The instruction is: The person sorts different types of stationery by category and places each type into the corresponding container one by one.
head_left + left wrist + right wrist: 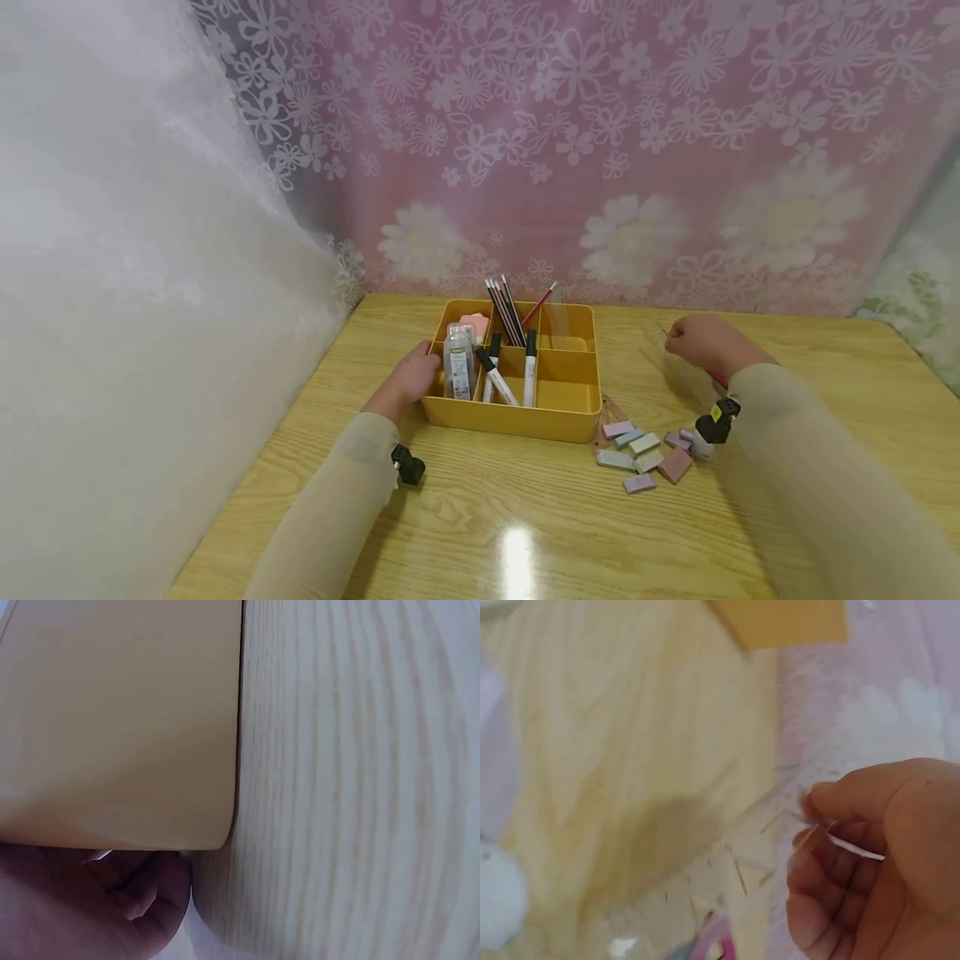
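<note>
A yellow desk organizer (510, 417) stands on the table, divided into compartments. My left hand (415, 372) grips its left wall; in the left wrist view the fingers (161, 907) curl beside the organizer's corner. My right hand (703, 342) is raised over the table to the right of the organizer. Between thumb and fingers it pinches a clear plastic ruler (705, 862), blurred and hard to make out in the head view. Black-capped markers (530, 375), a clear bottle-like pack (459, 367), pencils (510, 312) and a pink item (474, 323) fill several compartments.
Several pastel erasers (645, 443) lie right of the organizer, near a brownish ruler-like strip (613, 408). Something pink (718, 377) shows beneath the right wrist. A floral curtain (525, 167) hangs behind the table, and white cloth (150, 292) covers the left side.
</note>
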The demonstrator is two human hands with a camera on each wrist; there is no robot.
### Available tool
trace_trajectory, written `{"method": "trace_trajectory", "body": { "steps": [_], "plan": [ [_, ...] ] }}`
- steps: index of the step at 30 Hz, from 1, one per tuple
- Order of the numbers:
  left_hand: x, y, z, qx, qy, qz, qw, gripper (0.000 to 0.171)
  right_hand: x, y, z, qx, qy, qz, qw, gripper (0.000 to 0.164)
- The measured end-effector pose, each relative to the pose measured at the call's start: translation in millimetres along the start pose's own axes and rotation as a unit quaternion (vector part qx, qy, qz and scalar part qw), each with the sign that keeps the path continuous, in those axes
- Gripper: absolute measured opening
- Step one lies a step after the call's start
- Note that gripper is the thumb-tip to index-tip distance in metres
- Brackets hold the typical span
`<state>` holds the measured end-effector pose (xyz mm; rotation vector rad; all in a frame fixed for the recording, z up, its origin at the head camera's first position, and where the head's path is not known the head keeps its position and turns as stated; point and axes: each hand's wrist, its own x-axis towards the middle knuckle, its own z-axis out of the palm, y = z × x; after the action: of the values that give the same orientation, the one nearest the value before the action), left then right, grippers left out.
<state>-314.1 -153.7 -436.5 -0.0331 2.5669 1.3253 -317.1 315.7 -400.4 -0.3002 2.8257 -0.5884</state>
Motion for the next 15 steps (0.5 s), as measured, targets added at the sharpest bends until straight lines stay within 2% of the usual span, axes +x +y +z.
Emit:
{"method": "trace_trajectory", "body": {
  "steps": [9, 15],
  "plan": [
    [1.3, -0.6, -0.6, 0.004, 0.002, 0.004, 1.0, 0.058, -3.2, -43.7, -18.8, 0.016, 0.08, -0.021, 0.996, 0.025],
    [0.2, 0.2, -1.1, 0.004, 0.002, 0.006, 1.0, 0.058, -6.2, -72.7, -29.2, 0.063, 0.155, -0.031, 0.985, 0.033]
  ]
}}
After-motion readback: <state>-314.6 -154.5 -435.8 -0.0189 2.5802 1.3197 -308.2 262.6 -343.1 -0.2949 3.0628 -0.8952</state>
